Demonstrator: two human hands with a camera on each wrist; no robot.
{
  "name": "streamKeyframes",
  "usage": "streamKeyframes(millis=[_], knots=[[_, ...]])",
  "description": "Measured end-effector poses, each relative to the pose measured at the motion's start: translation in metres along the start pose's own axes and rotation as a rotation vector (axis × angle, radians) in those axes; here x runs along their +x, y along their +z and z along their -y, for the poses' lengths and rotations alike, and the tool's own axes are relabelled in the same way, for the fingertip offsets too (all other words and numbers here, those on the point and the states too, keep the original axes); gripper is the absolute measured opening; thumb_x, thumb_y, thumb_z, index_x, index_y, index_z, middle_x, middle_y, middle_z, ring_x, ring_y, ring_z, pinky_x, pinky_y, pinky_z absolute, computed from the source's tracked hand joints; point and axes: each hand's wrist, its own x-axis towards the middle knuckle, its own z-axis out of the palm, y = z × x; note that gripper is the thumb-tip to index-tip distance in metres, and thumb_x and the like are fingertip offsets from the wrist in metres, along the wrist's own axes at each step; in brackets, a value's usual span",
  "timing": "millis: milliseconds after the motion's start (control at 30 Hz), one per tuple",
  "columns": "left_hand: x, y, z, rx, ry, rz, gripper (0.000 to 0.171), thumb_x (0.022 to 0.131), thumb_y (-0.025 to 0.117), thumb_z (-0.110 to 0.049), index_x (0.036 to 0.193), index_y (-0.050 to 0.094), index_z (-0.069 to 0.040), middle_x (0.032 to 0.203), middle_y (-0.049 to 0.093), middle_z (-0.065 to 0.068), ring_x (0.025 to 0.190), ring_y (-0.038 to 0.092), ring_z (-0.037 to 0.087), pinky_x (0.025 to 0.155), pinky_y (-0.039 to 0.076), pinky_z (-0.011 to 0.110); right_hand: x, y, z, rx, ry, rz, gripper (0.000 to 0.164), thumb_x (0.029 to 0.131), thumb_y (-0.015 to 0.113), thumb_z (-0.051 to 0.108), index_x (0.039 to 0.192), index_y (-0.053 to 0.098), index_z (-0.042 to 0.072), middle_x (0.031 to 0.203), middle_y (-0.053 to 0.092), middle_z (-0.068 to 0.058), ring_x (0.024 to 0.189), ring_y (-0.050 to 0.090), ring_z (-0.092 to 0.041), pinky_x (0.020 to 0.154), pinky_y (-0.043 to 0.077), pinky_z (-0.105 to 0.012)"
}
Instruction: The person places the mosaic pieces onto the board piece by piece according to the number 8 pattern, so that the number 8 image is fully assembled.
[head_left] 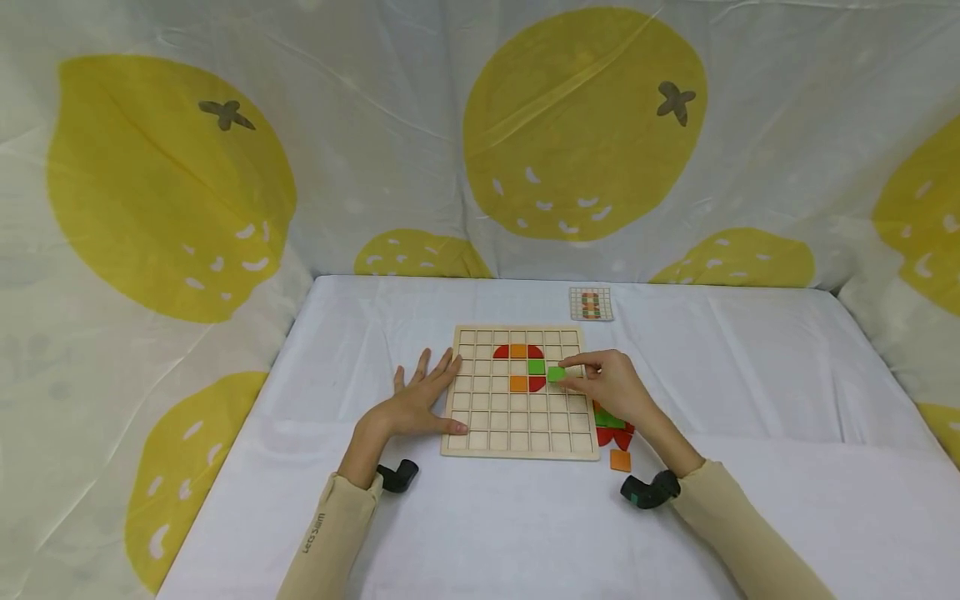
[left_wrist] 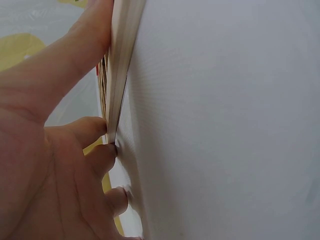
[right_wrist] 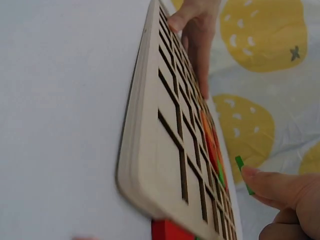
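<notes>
above the wooden grid board (head_left: 480,421), the right hand (head_left: 613,387) pinches a green square (head_left: 556,374) between thumb and fingers; a slack pinch could drop it across a ridge or nudge the green tile (head_left: 536,367) nearby. the left hand (head_left: 416,408) rests with fingers spread on the left edge; pushing unevenly might skew the board. beside the right edge, the loose pile (head_left: 609,421) lies partly hidden by the right hand, whose wrist could scatter it. beyond the far edge lies a printed card (head_left: 591,304).
</notes>
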Motion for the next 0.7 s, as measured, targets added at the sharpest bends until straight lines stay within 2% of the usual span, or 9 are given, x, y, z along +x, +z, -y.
streamKeyframes(millis=[267, 400, 700], knots=[[0.001, -0.001, -0.001, 0.009, -0.001, 0.001, 0.117, 0.084, 0.083, -0.049, 0.168, 0.010, -0.014, 0.176, -0.003, 0.008, 0.160, -0.019, 0.042, 0.119, -0.014, 0.076, 0.022, 0.028, 0.024, 0.021, 0.008, 0.041, 0.029, 0.087, 0.085, 0.022, 0.112, 0.081, 0.008, 0.056, 0.029, 0.004, 0.052, 0.026, -0.012, 0.051, 0.023, -0.022], [0.000, -0.001, -0.001, 0.006, -0.003, 0.000, 0.117, 0.084, 0.083, -0.050, 0.168, 0.010, -0.014, 0.176, -0.003, 0.007, 0.160, -0.019, 0.041, 0.120, -0.013, 0.075, 0.030, 0.040, 0.028, 0.022, 0.005, 0.046, 0.028, 0.087, 0.085, 0.021, 0.111, 0.081, 0.008, 0.053, 0.031, 0.005, 0.049, 0.027, -0.011, 0.049, 0.024, -0.021], [0.000, -0.001, -0.001, 0.012, -0.001, 0.000, 0.116, 0.084, 0.083, -0.050, 0.168, 0.010, -0.014, 0.176, -0.003, 0.008, 0.160, -0.018, 0.041, 0.120, -0.013, 0.076, 0.041, 0.060, 0.032, -0.026, -0.029, 0.013, 0.030, 0.087, 0.084, 0.022, 0.112, 0.080, 0.006, 0.055, 0.038, 0.004, 0.053, 0.034, -0.010, 0.054, 0.027, -0.023]])
